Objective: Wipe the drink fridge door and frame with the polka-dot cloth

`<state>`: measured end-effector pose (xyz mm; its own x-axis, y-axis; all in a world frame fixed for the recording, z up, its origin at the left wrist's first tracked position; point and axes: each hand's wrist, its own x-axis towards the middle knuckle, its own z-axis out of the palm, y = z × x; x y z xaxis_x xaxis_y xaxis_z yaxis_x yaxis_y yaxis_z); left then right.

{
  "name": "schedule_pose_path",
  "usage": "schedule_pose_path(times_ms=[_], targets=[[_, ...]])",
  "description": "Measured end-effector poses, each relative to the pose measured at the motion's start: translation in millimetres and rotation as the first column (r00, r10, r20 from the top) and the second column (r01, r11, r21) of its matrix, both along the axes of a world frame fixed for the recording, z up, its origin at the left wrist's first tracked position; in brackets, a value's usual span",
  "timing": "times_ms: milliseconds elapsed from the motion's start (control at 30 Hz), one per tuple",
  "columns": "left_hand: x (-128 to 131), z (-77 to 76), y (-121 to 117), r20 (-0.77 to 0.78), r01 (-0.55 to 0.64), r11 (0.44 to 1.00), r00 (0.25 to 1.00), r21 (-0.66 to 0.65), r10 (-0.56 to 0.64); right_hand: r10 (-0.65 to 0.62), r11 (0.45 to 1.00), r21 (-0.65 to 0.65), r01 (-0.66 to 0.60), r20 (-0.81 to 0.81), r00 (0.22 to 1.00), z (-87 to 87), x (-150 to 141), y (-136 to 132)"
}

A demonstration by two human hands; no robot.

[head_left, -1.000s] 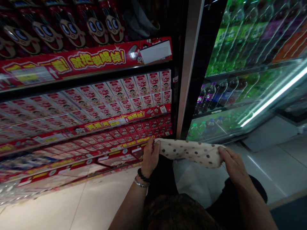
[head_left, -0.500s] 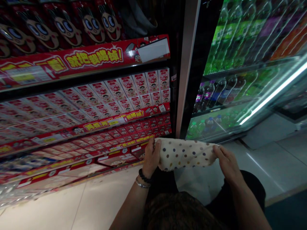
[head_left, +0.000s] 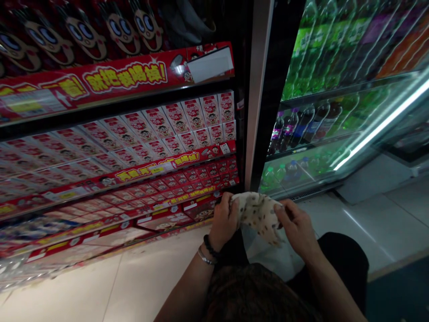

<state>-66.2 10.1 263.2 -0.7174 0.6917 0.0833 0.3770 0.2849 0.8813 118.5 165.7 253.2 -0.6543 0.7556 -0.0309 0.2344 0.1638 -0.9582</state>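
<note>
A cream cloth (head_left: 258,214) with dark and brown dots hangs between my two hands, bunched and slightly blurred. My left hand (head_left: 226,219) is closed on its left end, the thumb pressed over the fabric. At the other end, my right hand (head_left: 296,226) pinches the cloth between thumb and fingers. A lower corner of it droops loose toward the floor. Dark beads (head_left: 210,246) and a silver bracelet (head_left: 205,256) circle my left wrist. The cloth is held in front of my knees, near the foot of the shelves.
To the left, shelves carry rows of white-and-red drink cartons (head_left: 164,123), with red packs (head_left: 174,181) below. A glass-fronted drinks cooler (head_left: 311,147) with bottles stands on the right, beyond a metal upright (head_left: 256,89). Pale floor tiles (head_left: 147,268) lie beneath.
My hands have come closer together, the right one moving left. The cloth, stretched out flat before, is now crumpled and sagging between them.
</note>
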Motion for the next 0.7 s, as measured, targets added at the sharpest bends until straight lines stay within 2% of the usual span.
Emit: schedule_pose_path(times_ms=[100, 200, 300, 467, 633, 700], targets=[[16.9, 0.4, 5.4, -0.006, 0.126, 0.992, 0.992, -0.032, -0.126, 0.042, 0.999, -0.002, -0.042, -0.057, 0.997, 6.2, -16.6, -24.0], [30.2, 0.2, 9.3, 0.0, 0.207, 0.978, 0.978, -0.028, -0.207, 0.082, 0.995, 0.062, -0.076, -0.1, 0.992, 11.0, -28.5, -38.3], [36.0, 3.1, 9.6, 0.019, 0.224, 0.975, 0.975, 0.001, -0.224, 0.084, 0.992, 0.105, -0.072, -0.112, 0.99, 11.0, -32.5, -42.0], [33.4, 9.8, 6.1, 0.147, 0.292, 0.954, 0.943, 0.07, -0.299, 0.101, 0.991, 0.097, -0.089, -0.13, 0.986, 7.5, -28.5, -40.7], [27.3, 7.5, 6.3, 0.195, 0.203, 0.976, 0.957, 0.074, -0.213, 0.269, 0.962, 0.102, -0.255, -0.167, 0.949, 13.3, -20.5, -35.2], [22.5, 6.3, 5.0, 0.175, 0.155, 0.985, 0.97, 0.079, -0.167, 0.265, 0.959, 0.15, -0.242, -0.162, 0.95, 16.1, -14.2, -26.1]])
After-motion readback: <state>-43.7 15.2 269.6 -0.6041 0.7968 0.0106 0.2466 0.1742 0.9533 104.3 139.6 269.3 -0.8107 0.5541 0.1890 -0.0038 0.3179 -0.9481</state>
